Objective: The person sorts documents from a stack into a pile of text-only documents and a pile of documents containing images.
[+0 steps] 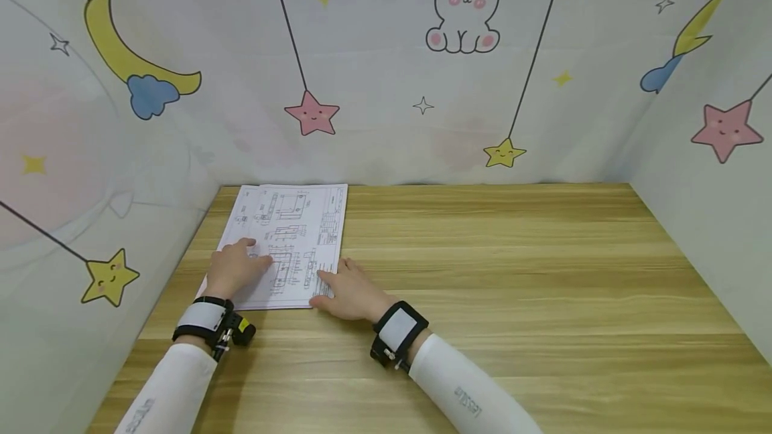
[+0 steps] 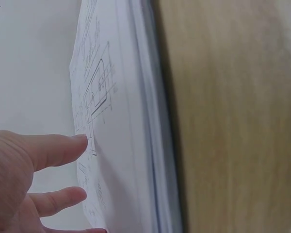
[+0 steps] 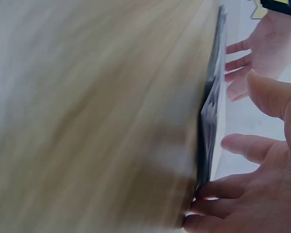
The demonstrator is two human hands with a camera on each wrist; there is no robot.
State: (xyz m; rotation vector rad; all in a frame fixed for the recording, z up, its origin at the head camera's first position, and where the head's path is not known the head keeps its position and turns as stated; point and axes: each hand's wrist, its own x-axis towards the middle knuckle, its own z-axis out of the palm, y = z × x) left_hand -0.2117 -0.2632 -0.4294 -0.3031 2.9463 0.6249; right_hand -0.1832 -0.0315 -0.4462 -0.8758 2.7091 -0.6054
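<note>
A stack of paper sheets [image 1: 322,220] printed with technical line drawings lies at the far left of the wooden table. Over its left part is my left hand [image 1: 235,268], fingers spread and fairly straight, thumb pointing right across the top sheet. At the stack's lower right edge is my right hand [image 1: 352,292], its thumb near the corner and its index finger over the top sheet. In the right wrist view, the other fingers [image 3: 223,189] of that hand lie along the side of the stack [image 3: 211,128], where sheet edges show slightly apart.
The wood-grain table [image 1: 512,286] extends to the right and toward me. Behind it hangs a pale cloth backdrop [image 1: 386,72] with stars, a moon and a rabbit, and similar walls stand at both sides. A wrist strap with a camera [image 1: 242,331] sits on my left wrist.
</note>
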